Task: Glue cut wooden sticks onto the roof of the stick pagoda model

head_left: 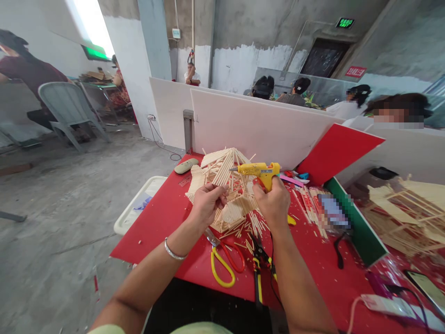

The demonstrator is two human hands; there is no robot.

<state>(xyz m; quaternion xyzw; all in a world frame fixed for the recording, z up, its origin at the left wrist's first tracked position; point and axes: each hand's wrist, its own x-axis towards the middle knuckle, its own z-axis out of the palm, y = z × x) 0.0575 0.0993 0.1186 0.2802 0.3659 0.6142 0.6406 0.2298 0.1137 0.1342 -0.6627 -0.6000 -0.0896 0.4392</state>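
A yellow hot glue gun (pixel 259 170) is in my right hand (pixel 274 202), its nozzle pointing left over a model built of thin wooden sticks (pixel 227 169). The nozzle tip is close to the model's sloping roof of side-by-side sticks; I cannot tell whether it touches. My left hand (pixel 208 202) is at the model's front left, thumb and fingers pinched together, and what they hold is too small to make out. Scissors (pixel 222 264) with a red and a yellow handle lie below the left hand. Pliers (pixel 257 271) with black and yellow handles are beside my right forearm.
Loose sticks (pixel 257 225) lie on the red tabletop (pixel 156 232). Packed sticks (pixel 309 204) are to the right, beside a green board (pixel 358 222). Another stick model (pixel 403 208) stands beyond it. A white partition (pixel 250 125) rises behind; people sit past it.
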